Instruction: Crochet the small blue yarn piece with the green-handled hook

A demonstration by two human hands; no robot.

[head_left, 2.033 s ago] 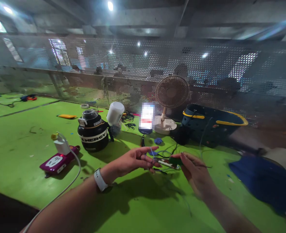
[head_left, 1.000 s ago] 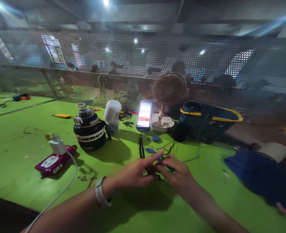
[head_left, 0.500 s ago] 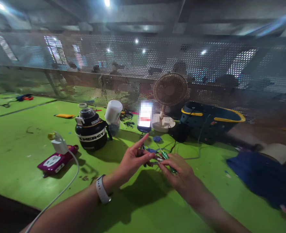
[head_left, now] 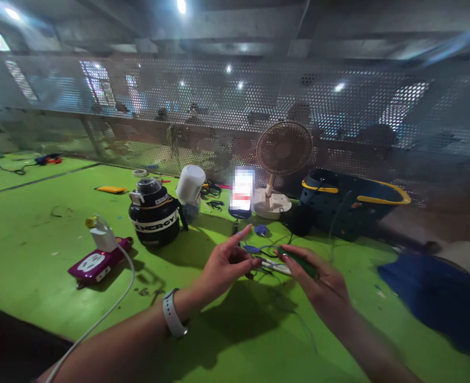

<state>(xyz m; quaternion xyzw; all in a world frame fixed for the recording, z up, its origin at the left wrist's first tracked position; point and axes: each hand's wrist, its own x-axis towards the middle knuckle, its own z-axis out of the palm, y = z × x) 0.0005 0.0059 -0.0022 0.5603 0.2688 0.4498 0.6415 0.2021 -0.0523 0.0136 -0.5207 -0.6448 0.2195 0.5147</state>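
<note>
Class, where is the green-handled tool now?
In the head view, the green-handled tool is right of centre, gripped in the right hand, with the left hand to its left and the desk fan beyond.

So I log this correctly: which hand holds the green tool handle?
The right hand: it grips the green tool handle. The left hand, with the white wrist strap, is apart from that handle.

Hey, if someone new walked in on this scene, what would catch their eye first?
Probably the glowing screen standing beyond the hands, just left of the beige fan. Next, the vivid green tabletop, with the right hand above it holding a green-handled tool and the left hand close by, index finger extended. The purple power strip stands out at picture left.
</note>
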